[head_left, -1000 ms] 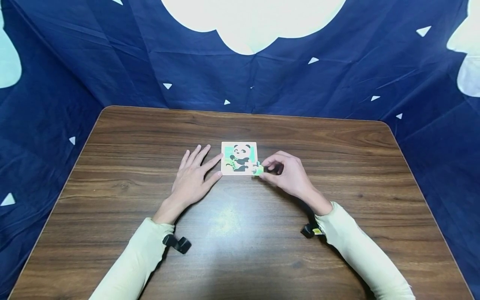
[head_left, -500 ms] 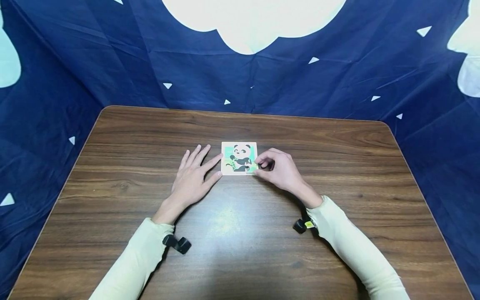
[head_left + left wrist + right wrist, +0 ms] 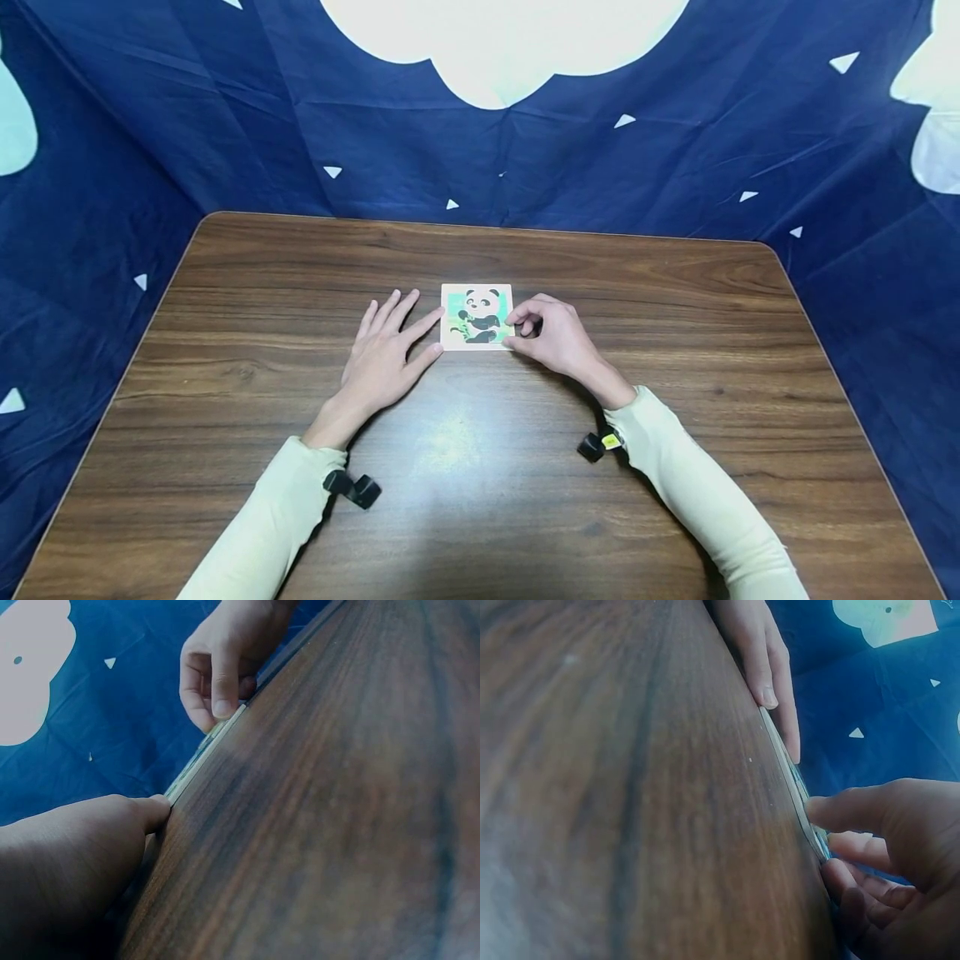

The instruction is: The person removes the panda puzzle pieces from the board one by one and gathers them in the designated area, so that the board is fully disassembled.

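Note:
A square panda jigsaw puzzle [image 3: 477, 310] with a pale frame lies flat on the table. My left hand [image 3: 381, 360] rests at its left side, fingers spread and straight, with thumb and index fingertips touching the frame's edge. At the lower right corner my right hand [image 3: 553, 337] holds a green puzzle piece [image 3: 505, 333] between thumb and index finger, the other fingers curled behind. That piece sits in the picture at the corner, level with the rest as far as I can tell. In the right wrist view the puzzle shows edge-on, with the right thumb [image 3: 847, 810] on its edge.
The brown wood-grain table [image 3: 465, 517] has rounded far corners. Behind it and at both sides hangs a dark blue cloth [image 3: 247, 108] with white cloud and triangle shapes. A small black camera [image 3: 365, 492] sits on the left wrist, another camera [image 3: 591, 447] on the right.
My right hand has moved left, bringing the green piece from overlapping the puzzle's lower right edge into the corner of the picture. The left hand has stayed in place.

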A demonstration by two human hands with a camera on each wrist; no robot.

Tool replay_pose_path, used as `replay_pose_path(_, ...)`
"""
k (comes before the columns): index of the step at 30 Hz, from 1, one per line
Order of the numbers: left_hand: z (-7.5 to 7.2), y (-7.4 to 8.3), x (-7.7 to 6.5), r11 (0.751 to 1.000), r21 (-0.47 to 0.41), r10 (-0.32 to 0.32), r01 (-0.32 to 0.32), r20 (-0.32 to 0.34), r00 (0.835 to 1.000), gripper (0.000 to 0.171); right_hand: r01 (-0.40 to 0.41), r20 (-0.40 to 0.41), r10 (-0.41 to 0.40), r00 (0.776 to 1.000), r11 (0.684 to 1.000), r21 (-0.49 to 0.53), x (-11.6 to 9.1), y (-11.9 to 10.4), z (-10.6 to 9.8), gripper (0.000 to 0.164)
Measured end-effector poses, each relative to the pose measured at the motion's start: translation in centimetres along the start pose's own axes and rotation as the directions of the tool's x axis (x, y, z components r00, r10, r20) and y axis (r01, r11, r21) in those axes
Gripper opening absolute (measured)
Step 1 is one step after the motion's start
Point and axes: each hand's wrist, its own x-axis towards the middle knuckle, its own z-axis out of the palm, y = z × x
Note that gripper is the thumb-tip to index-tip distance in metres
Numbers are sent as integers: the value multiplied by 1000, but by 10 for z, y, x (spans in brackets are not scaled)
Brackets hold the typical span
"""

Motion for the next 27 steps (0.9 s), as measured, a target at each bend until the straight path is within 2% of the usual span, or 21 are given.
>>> replay_pose_path(14, 0, 0, 0, 1000, 1, -3, 3, 3, 1000, 62, 5, -11, -4, 1000, 999, 49, 1, 4, 1, 26)
replay_pose_path(19, 0, 0, 0, 1000, 4, -4, 4, 5, 1000, 62, 48, -37, -45, 998, 996, 81, 0, 6, 4, 26)
replay_pose_path(27, 0, 1, 0, 1000, -2, -3, 3, 3, 1000, 62, 98, -67, -95, 993, 995, 32, -1, 7, 11, 22)
